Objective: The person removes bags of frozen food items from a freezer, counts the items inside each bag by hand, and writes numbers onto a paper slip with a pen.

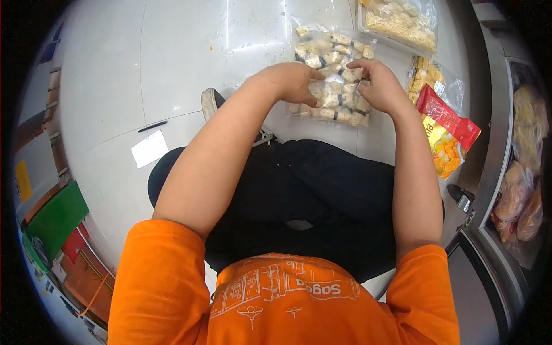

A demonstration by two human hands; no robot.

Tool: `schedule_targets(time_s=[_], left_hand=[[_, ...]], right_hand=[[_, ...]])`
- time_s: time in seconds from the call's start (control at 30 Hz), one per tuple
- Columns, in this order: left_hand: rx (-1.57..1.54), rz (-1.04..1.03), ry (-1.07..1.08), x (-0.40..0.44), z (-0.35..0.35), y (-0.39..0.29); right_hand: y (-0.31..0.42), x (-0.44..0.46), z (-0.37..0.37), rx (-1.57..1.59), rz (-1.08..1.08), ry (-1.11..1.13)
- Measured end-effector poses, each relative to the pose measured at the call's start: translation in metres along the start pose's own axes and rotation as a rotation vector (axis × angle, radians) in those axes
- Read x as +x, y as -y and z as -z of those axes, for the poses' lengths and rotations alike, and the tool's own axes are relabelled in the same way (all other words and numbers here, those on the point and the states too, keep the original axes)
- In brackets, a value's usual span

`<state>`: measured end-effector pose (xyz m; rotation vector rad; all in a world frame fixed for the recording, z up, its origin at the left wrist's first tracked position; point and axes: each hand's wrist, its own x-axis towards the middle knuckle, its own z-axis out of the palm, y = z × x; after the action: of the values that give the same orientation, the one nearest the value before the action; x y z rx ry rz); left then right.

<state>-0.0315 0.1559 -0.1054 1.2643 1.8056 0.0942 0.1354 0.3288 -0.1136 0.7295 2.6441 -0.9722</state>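
A clear plastic bag (339,95) full of pale rolls with dark bands lies flat on the tiled floor, in front of my knees. On its left side rests my left hand (300,84), fingers apart and curved over the plastic. My right hand (376,83) is at the bag's right side, thumb and forefinger spread, with the fingertips over the rolls. Neither hand grips anything that I can make out. To the right of my right hand lie a bag of yellow pieces (424,77) and a red and yellow packet (445,132).
A clear container of pale food (401,24) is at the upper right. An open freezer (500,172) with bagged food stands along the right. White paper (150,149) and a black pen (153,126) lie on the floor (103,86) at left, near my shoe (210,103).
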Motion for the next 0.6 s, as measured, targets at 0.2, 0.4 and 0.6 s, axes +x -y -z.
schedule_targets(time_s=[0.2, 0.4, 0.6], left_hand=[[-0.033, 0.014, -0.014, -0.004, 0.009, 0.012], [-0.064, 0.044, -0.060, -0.006, 0.020, 0.013], [-0.045, 0.050, -0.053, -0.006, 0.014, 0.013]], right_hand=[[0.004, 0.000, -0.014, -0.068, -0.031, 0.000], [0.015, -0.001, -0.013, -0.202, -0.095, 0.083], [0.016, -0.009, -0.010, -0.268, -0.071, 0.167]])
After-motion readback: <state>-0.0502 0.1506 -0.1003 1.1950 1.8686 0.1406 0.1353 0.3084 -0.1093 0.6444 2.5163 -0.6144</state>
